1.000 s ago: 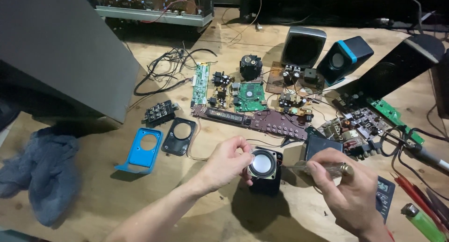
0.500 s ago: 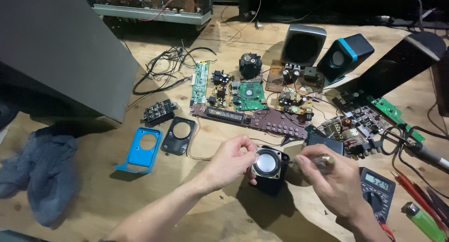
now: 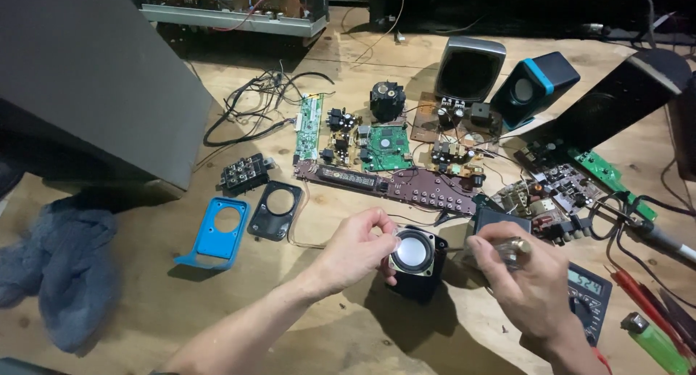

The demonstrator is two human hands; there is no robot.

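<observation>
View: a single head-worn camera, so no second view shares the scene.
Position: above the near edge of the desk (image 3: 130, 324).
Direction: tilted steeply down and forward across the desk.
Distance: close; forearms enter from the bottom edge.
Frame centre: the left hand (image 3: 355, 248) and right hand (image 3: 525, 284) sit just below the middle.
Far limit: the desk's back edge at the top.
</observation>
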